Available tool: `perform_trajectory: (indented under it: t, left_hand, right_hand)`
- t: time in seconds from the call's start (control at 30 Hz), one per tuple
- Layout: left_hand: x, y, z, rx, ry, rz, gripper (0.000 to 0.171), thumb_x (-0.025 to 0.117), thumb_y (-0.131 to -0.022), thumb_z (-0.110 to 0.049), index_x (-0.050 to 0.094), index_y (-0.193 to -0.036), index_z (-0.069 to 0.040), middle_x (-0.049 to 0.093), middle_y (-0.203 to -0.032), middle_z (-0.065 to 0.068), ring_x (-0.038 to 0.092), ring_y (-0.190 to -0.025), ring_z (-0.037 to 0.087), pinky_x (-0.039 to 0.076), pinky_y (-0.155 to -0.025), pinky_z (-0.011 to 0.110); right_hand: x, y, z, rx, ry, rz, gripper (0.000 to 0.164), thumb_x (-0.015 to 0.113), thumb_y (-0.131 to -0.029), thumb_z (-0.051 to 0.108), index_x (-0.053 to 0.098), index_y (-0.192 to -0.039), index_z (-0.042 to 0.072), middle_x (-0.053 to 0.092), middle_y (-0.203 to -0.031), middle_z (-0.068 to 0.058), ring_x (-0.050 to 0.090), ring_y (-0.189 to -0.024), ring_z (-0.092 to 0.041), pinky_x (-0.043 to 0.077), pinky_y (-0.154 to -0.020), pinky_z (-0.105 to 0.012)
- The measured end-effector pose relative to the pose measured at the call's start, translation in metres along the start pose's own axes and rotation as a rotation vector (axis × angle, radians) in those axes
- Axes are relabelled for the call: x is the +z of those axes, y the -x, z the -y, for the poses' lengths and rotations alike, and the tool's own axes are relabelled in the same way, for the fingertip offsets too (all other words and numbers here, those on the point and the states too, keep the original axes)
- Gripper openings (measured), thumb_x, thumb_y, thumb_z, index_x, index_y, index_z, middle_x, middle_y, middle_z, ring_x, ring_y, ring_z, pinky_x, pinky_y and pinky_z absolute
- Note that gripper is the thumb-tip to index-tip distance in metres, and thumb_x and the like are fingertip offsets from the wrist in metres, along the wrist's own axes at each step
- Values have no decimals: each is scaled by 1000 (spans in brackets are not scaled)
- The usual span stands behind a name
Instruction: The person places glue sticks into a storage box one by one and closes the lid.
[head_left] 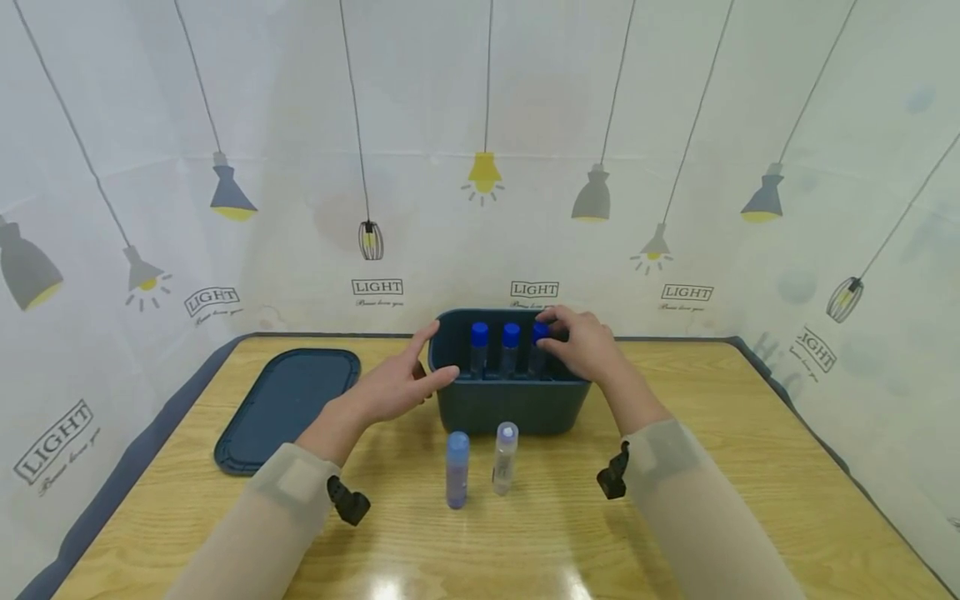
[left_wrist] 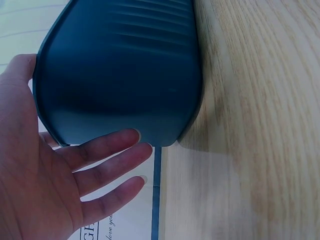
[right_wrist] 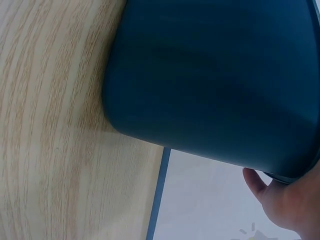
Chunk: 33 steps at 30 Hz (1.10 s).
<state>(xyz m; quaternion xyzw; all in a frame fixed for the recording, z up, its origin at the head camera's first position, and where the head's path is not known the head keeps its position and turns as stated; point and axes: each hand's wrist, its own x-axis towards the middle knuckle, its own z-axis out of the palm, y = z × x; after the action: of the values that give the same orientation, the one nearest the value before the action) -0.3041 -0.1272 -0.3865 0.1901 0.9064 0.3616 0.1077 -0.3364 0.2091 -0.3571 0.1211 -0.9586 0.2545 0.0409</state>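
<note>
A dark teal bin (head_left: 513, 408) stands upright on the table with three blue-capped clear tubes standing inside, among them the left tube (head_left: 478, 346) and the middle tube (head_left: 510, 346). My right hand (head_left: 588, 343) reaches over the bin's right end, thumb and fingertips pinching the cap of the rightmost tube (head_left: 539, 332). At the other end, my left hand (head_left: 393, 383) touches the rim with thumb and index finger spread. Its other fingers (left_wrist: 112, 172) extend loosely along the bin's end wall (left_wrist: 120, 85). In the right wrist view, the bin hides most of the right hand (right_wrist: 290, 200).
In front of the bin stand a tube with a light blue cap (head_left: 457, 471) and a clear tube with a pale cap (head_left: 505, 458). A dark blue lid (head_left: 300, 404) lies flat on the left. Behind the wooden table (head_left: 697, 467) hangs a lamp-printed curtain (head_left: 420, 167).
</note>
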Motion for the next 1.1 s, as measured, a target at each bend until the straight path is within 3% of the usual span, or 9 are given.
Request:
perform_trajectory:
  t: [0.27,1.1]
  left_hand:
    - [1,1,1,-3,8,-4,100,55,-101,-80,-1,-176,-47,75,-116,12,73,-105,33,57,-85,42]
    - [2,0,1,-6,8,-11,100,55,-100,-82,-1,-176,-48,75,-115,10,72,-102,30,56,-84,42]
  right_hand:
    - [0,0,0,14,-46,-1,44,70,-110,27,60,-152,16,69,-146,-19,54,-145,-47,41,-121,-67]
    - [1,1,-8,10,-211,-75,45,69,-110,22,60,-153,12,62,-157,-20,52,-151,-42,38,-126,-63]
